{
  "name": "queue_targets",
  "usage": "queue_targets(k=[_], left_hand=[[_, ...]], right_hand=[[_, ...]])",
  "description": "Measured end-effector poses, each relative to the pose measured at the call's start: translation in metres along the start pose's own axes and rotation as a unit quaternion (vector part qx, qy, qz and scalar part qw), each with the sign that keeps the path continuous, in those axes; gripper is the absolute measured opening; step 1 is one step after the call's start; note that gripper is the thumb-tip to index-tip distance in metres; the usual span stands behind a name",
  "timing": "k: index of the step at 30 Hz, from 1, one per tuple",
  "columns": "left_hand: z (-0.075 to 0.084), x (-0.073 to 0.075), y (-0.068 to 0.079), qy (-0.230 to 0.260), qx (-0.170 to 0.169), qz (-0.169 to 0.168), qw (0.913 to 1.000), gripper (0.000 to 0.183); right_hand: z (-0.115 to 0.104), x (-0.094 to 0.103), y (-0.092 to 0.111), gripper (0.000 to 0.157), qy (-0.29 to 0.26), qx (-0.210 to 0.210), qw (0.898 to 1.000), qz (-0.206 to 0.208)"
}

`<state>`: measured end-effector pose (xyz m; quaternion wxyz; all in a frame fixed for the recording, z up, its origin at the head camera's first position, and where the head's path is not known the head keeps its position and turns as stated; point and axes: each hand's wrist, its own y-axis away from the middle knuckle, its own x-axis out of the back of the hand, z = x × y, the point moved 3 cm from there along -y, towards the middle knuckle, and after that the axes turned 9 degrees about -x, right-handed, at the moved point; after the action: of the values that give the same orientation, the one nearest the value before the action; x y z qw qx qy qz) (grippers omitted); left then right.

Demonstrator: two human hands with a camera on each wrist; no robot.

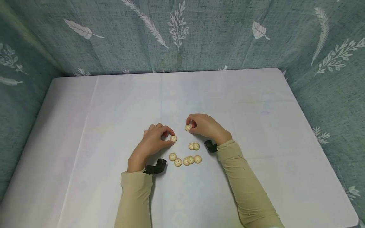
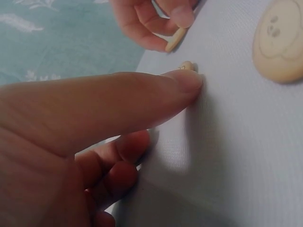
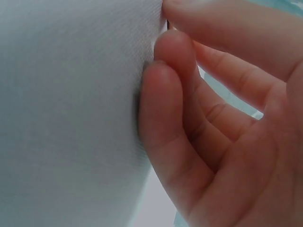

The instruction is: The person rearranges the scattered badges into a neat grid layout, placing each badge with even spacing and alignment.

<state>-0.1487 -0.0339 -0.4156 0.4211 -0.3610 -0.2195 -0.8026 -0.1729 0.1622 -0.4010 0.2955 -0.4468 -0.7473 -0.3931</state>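
In the head view my left hand (image 1: 155, 139) pinches a small pale wooden disc (image 1: 173, 138) between thumb and fingertips. Just beyond it to the right, my right hand (image 1: 206, 125) pinches a second disc (image 1: 188, 128) by its edge. The left wrist view shows the left thumb (image 2: 118, 101) covering most of its disc (image 2: 187, 65), while the other disc (image 2: 176, 40) stands tilted in the right hand's fingers. Curled right fingers (image 3: 163, 104) are close to the cloth in the right wrist view, and the disc there is hidden.
Nearer the body lie several matching discs: an overlapping pair (image 1: 193, 146) and a loose row (image 1: 190, 160). One disc (image 2: 279, 40) bears a drawn animal face. A white cloth covers the table (image 1: 128, 104), and a green leaf-patterned curtain (image 1: 211, 38) hangs around it.
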Motion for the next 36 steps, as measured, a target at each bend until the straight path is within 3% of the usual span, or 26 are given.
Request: queue_targets(k=[25,36], left_hand=[[-0.005,-0.006,-0.001,0.005,0.004,0.008,0.9999,0.021],[-0.002,-0.001,0.001,-0.002,-0.004,0.014,0.9999,0.021]], right_hand=[[-0.005,-0.004,-0.02,0.017,0.003,-0.014,1.0,0.004],[-0.016,-0.003,-0.023,0.018,0.005,-0.004,1.0,0.017]])
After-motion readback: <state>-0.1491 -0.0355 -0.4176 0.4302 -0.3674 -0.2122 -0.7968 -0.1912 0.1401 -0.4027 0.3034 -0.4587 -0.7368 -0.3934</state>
